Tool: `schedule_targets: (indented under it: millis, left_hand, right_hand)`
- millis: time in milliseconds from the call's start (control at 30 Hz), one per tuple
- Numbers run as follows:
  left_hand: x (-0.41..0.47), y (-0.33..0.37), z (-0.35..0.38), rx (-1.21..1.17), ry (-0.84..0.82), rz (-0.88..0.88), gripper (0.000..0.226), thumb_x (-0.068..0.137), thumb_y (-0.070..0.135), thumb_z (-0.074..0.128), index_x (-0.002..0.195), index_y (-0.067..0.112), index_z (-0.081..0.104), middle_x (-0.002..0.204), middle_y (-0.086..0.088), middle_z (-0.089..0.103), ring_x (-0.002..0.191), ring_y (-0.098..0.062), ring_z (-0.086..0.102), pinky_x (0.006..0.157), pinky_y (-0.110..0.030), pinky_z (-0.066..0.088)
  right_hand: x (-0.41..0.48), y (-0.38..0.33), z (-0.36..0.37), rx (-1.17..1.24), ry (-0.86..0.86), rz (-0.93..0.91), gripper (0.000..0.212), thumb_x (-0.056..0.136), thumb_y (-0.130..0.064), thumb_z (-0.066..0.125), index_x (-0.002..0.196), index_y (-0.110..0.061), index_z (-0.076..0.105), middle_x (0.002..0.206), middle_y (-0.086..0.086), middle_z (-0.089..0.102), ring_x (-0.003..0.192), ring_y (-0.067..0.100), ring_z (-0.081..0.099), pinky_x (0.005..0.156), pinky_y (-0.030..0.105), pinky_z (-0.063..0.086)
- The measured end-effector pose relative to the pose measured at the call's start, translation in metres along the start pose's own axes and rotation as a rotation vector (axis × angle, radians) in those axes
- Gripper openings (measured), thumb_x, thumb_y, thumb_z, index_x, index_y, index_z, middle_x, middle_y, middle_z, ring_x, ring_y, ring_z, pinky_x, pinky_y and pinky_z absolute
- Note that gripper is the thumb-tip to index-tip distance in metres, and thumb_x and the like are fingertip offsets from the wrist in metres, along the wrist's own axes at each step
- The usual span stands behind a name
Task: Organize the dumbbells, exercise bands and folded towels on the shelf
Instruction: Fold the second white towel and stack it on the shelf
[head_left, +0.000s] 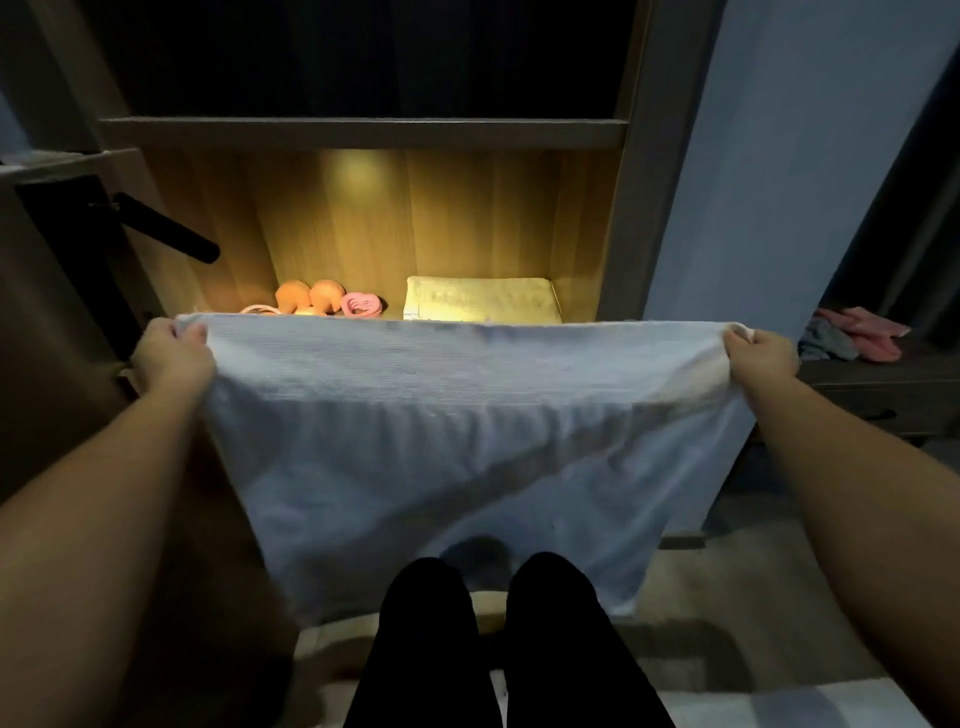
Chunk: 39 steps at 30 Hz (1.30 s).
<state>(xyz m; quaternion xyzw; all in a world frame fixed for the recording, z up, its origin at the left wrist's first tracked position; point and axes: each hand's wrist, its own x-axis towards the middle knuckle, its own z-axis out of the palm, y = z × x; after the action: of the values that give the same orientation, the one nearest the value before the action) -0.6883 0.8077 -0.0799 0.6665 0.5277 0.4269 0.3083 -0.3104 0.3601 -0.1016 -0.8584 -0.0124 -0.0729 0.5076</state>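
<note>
A white towel (441, 441) hangs spread wide in front of me, held by its two top corners. My left hand (174, 356) grips the left corner and my right hand (761, 353) grips the right one. Behind the towel's top edge is the lit wooden shelf (415, 223). On it lie orange dumbbells (309, 297), a coiled pink exercise band (361, 304) and a folded pale towel (480, 306) at the right. The towel hides the shelf's front edge.
A black handle (166, 234) sticks out from the dark unit at the left. Pink and grey cloths (852, 340) lie on a low cabinet at the right. My legs in black trousers (493, 649) are below, over a checked mat.
</note>
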Motion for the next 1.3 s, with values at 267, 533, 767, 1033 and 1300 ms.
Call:
schedule_targets:
  millis: [267,533,767,1033,1300]
  left_hand:
    - [-0.019,0.026,0.008,-0.165,0.119,-0.082,0.040,0.104,0.031,0.035,0.131,0.004,0.048,0.133,-0.019,0.052,0.126,-0.035,0.047,0.104,-0.038,0.036]
    - [-0.034,0.082,0.005,-0.851,-0.206,0.145,0.022,0.104,0.020,0.038,0.087,0.022,0.052,0.080,0.007,0.056,0.076,-0.004,0.056,0.077,-0.025,0.047]
    - [-0.089,0.125,-0.038,-1.218,-0.850,0.275,0.019,0.098,0.041,0.049,0.094,0.024,0.056,0.086,0.001,0.052,0.079,-0.013,0.056,0.079,-0.030,0.050]
    - [-0.225,0.149,-0.022,-1.043,-0.916,0.575,0.023,0.101,0.014,0.039,0.096,0.020,0.061,0.101,-0.007,0.058,0.089,-0.023,0.055,0.080,-0.036,0.047]
    - [-0.235,0.113,-0.008,-0.957,-0.999,0.449,0.022,0.099,0.019,0.044,0.091,0.022,0.064,0.096,0.001,0.061,0.078,-0.012,0.057,0.068,-0.021,0.050]
  right_hand:
    - [-0.010,-0.027,0.014,0.266,0.011,-0.067,0.032,0.100,-0.030,0.046,0.075,-0.010,0.052,0.073,0.004,0.047,0.073,0.017,0.045,0.067,0.030,0.035]
    - [-0.071,-0.128,-0.008,0.702,-0.420,-0.341,0.030,0.096,-0.043,0.052,0.101,-0.016,0.064,0.096,0.001,0.069,0.091,0.013,0.066,0.078,0.026,0.054]
    - [-0.140,-0.166,-0.068,1.315,-1.201,-0.444,0.021,0.090,-0.040,0.060,0.085,-0.020,0.063,0.070,-0.004,0.060,0.063,0.009,0.058,0.061,0.025,0.053]
    - [-0.221,-0.155,-0.033,0.807,-1.060,-0.758,0.031,0.094,-0.028,0.037,0.084,-0.033,0.066,0.082,-0.008,0.060,0.071,0.006,0.056,0.066,0.019,0.048]
    - [-0.216,-0.106,-0.009,0.842,-1.202,-0.529,0.032,0.080,-0.060,0.065,0.087,-0.029,0.065,0.084,0.002,0.062,0.075,0.017,0.059,0.069,0.028,0.050]
